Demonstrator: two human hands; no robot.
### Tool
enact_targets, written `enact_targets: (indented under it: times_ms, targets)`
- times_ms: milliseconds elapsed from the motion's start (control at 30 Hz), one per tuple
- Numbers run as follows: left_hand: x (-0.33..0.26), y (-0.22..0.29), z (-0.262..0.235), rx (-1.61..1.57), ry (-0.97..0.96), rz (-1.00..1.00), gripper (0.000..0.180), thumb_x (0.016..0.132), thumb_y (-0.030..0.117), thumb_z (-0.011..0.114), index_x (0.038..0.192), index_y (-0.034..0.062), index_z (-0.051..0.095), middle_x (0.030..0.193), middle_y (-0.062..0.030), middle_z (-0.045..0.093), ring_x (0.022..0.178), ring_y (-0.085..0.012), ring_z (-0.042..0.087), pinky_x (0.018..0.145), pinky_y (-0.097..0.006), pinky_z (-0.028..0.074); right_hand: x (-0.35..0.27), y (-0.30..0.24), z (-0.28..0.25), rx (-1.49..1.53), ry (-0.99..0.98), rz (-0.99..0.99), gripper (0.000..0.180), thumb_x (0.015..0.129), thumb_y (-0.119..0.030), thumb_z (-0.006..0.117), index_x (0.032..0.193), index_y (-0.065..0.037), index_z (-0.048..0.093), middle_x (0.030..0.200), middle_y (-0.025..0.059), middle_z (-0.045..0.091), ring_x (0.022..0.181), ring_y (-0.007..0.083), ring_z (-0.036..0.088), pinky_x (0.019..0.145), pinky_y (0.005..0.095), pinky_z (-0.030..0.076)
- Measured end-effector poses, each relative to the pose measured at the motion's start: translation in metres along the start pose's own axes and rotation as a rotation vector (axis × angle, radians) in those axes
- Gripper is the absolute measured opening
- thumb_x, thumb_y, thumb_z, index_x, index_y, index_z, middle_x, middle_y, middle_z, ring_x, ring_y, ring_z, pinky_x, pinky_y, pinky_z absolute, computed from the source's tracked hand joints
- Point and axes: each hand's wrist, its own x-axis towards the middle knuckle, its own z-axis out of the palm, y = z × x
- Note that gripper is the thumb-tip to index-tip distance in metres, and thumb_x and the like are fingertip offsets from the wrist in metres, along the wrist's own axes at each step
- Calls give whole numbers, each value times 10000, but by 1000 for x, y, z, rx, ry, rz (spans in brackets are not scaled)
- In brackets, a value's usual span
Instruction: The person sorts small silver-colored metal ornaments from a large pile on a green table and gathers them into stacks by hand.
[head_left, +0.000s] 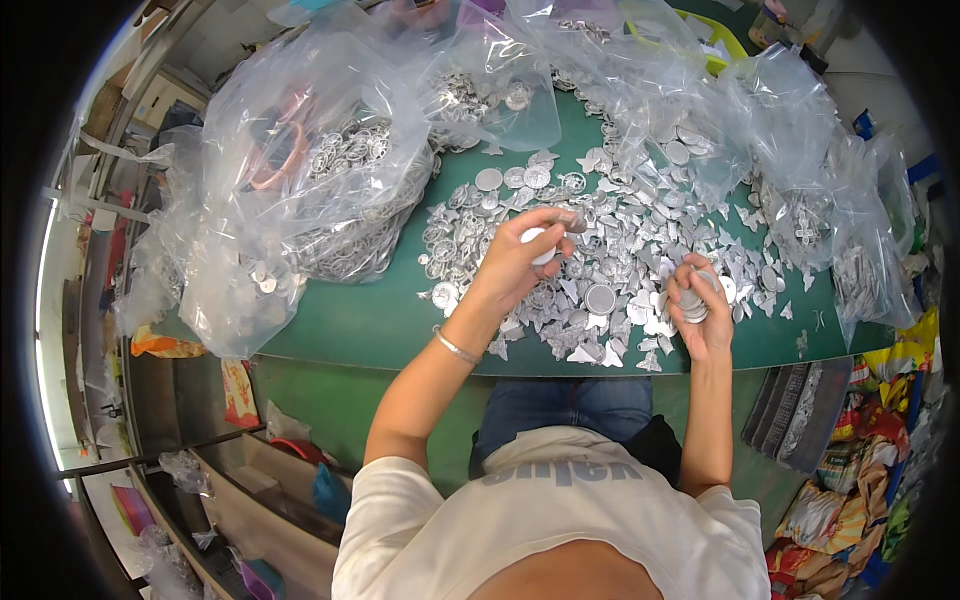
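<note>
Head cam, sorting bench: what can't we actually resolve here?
- Left hand: holds a small white piece; the curled fingers hide its shape and the grip.
- Right hand: stack of round metal discs; count too small to tell.
- Clear plastic bags: glare and folds blur the metal parts inside.
- Loose metal pieces on the green table: individual shapes too small.

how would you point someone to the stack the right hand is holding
Start at the green table, strewn with flat silvery metal pieces. Near its front edge, on the right, is the person's right hand. It grips a short stack of round silvery discs: the only pieces piled together and lifted off the table, while the rest lie loose and flat.
</note>
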Motion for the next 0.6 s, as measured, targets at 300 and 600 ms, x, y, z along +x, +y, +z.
enact_targets:
  times_ms: [300,600]
  targets:
    - [-38,-41,-20,-791,-119,-88,236,797,280,437,823,50,480,916,-111,490,1011,-310,492,776,-369,499,-4,27,54,-1627,-146,-326,328,652,-152,722,930,-15,616,815,117,589,767,303,583,617,374,463]
    - [-53,-28,-5,-431,139,-67,186,868,108,412,987,17,524,852,-101,528,816,-233,531,601,-294,450,0,40,57,-1607,-136,-489,278,670,-150,713,862,-24,557,813,104,563,684,265,571,559,345,457]
